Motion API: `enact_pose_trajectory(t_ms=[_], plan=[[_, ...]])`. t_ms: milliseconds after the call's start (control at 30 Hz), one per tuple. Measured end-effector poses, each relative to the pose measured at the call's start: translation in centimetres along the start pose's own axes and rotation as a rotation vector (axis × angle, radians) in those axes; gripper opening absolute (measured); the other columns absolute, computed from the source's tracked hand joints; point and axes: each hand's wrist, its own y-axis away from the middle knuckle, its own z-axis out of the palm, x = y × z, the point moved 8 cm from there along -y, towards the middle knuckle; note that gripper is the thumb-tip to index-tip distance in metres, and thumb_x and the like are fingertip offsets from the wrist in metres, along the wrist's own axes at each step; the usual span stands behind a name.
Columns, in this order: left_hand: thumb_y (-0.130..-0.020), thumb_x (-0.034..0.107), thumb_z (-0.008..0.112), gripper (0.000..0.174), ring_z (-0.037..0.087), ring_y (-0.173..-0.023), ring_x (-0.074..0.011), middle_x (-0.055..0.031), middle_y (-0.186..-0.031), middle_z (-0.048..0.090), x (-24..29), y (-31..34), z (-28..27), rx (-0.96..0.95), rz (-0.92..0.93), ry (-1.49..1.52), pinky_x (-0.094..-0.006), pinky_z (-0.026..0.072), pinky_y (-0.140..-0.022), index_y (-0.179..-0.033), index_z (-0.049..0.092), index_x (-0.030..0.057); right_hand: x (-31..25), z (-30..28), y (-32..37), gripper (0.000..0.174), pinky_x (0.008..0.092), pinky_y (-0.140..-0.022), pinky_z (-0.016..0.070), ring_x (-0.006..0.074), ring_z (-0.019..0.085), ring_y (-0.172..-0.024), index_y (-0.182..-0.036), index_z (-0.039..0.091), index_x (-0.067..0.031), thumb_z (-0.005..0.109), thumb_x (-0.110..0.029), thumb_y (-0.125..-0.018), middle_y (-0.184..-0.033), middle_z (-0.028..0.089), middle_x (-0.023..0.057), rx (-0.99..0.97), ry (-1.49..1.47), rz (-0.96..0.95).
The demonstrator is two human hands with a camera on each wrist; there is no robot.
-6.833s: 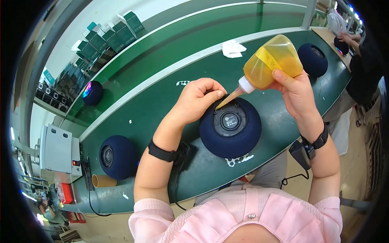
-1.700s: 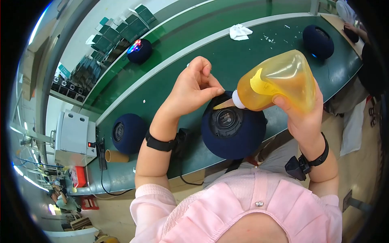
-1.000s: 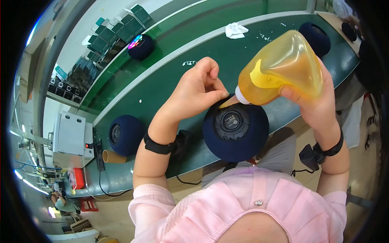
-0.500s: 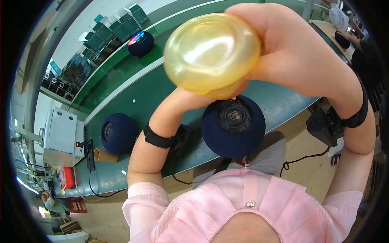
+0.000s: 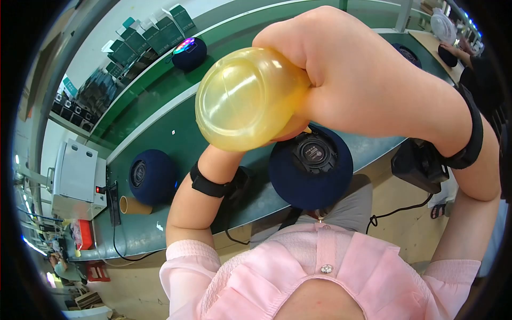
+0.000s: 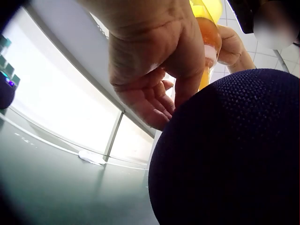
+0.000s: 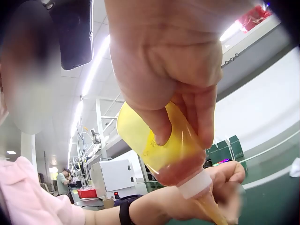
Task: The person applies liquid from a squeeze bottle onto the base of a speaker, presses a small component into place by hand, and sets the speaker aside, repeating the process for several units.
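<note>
"Two hands in use. What carries everything?"

"The green bench (image 5: 197, 125), the largest item. The grey box (image 5: 77, 170) stands toward its left end. Nearer me, still at that end, a second speaker (image 5: 154, 176) sits with the cardboard tube (image 5: 136, 205) beside it, on the near-edge side."

"And the navy speaker (image 5: 312, 186)?"

"At the bench's near edge, in front of my body, its black recessed panel (image 5: 313, 153) facing up."

"The bottle (image 5: 234, 101), next down in size?"

"Clamped in my right hand (image 5: 330, 69), thumb one side, fingers the other. Its long axis is tilted: base up and toward my left, neck down toward the panel's far side."

"Which hand is nearer the speaker?"

"My left hand (image 6: 154, 61). Fingers curled in, tips at the fabric rim in what I judge a pinch; the exact grip is partly hidden. My right is higher, on the bottle's body."

"Smallest parts?"

"White cap (image 7: 195, 184), then the tapered nozzle (image 7: 208, 206), pointing down close beside my left fingers. Contact of its tip with the rim: cannot tell."
</note>
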Motion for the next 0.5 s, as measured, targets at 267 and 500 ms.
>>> enact_pose_trajectory(t_ms=[267, 500], plan=[[-0.072, 0.009, 0.072, 0.049, 0.056, -0.102, -0.0189, -0.0075, -0.111, 0.059, -0.7, 0.1, 1.1, 0.06, -0.108, 0.329, -0.033, 0.0449, -0.087, -0.117, 0.053, 0.0069, 2.2, 0.9, 0.9, 0.027, 0.0251, -0.066, 0.0454, 0.0081, 0.055, -0.076, -0.092, 0.059, 0.0005, 0.071, -0.002, -0.068, -0.083, 0.061, 0.0072, 0.166, 0.261, 0.224], [-0.069, -0.001, 0.063, 0.029, 0.062, -0.07, -0.0273, -0.0139, -0.072, 0.062, -2.6, 0.1, 2.5, -0.167, -0.6, 0.227, -0.0342, 0.0481, -0.063, -0.089, 0.043, 0.0019, 5.8, -0.5, 7.7, 0.044, 0.0249, -0.082, 0.0446, 0.0096, 0.056, -0.09, -0.111, 0.053, 0.0, 0.072, -0.003, -0.072, -0.101, 0.06, 0.003, 0.658, -0.219, 0.138]])
